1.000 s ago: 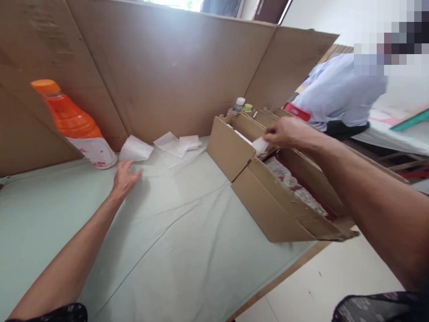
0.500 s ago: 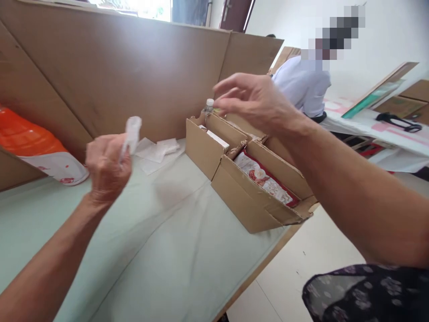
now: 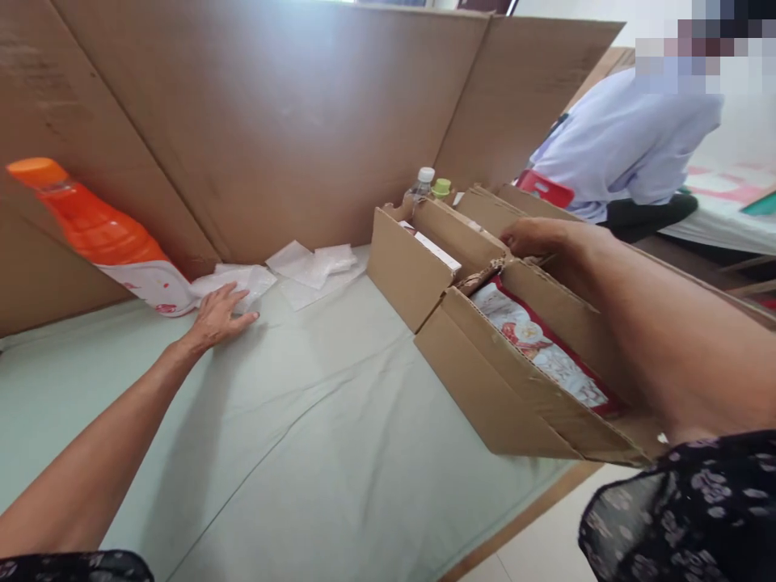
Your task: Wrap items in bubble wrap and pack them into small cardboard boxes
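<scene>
My left hand (image 3: 219, 315) rests with its fingers spread on a white translucent packing sheet (image 3: 258, 281). This sheet lies against the base of an orange bottle-shaped package (image 3: 115, 230) that leans on the cardboard. My right hand (image 3: 537, 236) reaches down into a rear compartment of the cardboard boxes; its fingertips are hidden there. In front of that arm, a near cardboard box (image 3: 485, 388) holds a red-and-white printed packet (image 3: 539, 343). A white carton (image 3: 430, 246) stands in the box on its left.
More packing sheets (image 3: 312, 267) lie beside the boxes. A white-capped bottle (image 3: 423, 182) and a green-capped one (image 3: 442, 189) stand behind. A tall cardboard panel (image 3: 291, 121) walls off the back. A person in a pale shirt (image 3: 636, 137) sits at the right.
My left hand has lowered from the air, and the white sheet it held now lies under its spread fingers. My right hand has dropped from above the boxes into a rear compartment.
</scene>
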Demonstrator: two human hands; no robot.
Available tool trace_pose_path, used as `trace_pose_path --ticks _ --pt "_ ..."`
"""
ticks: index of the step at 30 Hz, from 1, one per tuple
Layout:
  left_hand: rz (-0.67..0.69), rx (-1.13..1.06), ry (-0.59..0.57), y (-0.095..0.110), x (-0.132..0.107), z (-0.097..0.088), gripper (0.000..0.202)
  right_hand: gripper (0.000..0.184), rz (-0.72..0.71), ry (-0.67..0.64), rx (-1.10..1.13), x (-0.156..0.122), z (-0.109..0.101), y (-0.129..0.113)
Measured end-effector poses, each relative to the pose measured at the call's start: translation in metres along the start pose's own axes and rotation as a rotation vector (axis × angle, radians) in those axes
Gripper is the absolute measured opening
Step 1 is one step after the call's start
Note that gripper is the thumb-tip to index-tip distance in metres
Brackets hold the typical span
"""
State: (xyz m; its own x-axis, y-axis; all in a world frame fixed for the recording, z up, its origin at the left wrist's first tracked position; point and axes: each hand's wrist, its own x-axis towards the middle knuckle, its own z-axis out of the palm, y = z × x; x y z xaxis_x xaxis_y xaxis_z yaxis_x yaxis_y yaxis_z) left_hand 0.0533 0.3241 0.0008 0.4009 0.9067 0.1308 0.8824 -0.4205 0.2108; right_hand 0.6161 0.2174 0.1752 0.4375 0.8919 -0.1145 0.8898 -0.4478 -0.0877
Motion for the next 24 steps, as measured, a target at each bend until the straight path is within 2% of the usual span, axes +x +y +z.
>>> trace_pose_path --ticks 2,5,8,11,14,16,18,20,21,23,24 --pt "0.000 -0.009 0.099 0.007 0.000 -0.009 0.057 0.020 -0.012 -0.088 -0.049 -0.004 0.000 0.001" --pt "0.046 -0.081 0.303 0.032 -0.005 -0.021 0.050 0.015 0.025 -0.079 -0.118 -0.015 -0.004 -0.002" --pt "0.186 -0.156 0.456 0.071 -0.015 -0.036 0.044 0.024 0.090 0.042 -0.172 -0.032 -0.022 -0.010" --pt "0.361 -0.166 0.607 0.122 -0.028 -0.063 0.052 0.039 0.062 0.293 -0.180 -0.061 -0.053 -0.034" --pt "0.474 -0.168 0.730 0.181 -0.040 -0.095 0.066 0.033 -0.214 0.498 -0.153 -0.106 -0.074 -0.088" --pt "0.489 -0.197 0.745 0.215 -0.045 -0.111 0.069 0.024 -0.435 0.445 -0.105 -0.140 -0.076 -0.131" --pt "0.487 -0.227 0.703 0.235 -0.044 -0.120 0.062 0.019 -0.666 0.329 0.080 -0.165 -0.071 -0.160" --pt "0.470 -0.243 0.645 0.233 -0.038 -0.123 0.049 0.026 -0.815 0.250 0.320 -0.177 -0.066 -0.160" --pt "0.446 -0.243 0.625 0.223 -0.034 -0.123 0.044 0.030 -0.822 0.255 0.427 -0.177 -0.064 -0.147" --pt "0.346 -0.235 0.640 0.187 -0.024 -0.118 0.041 0.027 -0.664 0.341 0.551 -0.168 -0.061 -0.098" --pt "0.282 -0.224 0.649 0.164 -0.019 -0.113 0.042 0.012 -0.486 0.393 0.514 -0.162 -0.059 -0.067"
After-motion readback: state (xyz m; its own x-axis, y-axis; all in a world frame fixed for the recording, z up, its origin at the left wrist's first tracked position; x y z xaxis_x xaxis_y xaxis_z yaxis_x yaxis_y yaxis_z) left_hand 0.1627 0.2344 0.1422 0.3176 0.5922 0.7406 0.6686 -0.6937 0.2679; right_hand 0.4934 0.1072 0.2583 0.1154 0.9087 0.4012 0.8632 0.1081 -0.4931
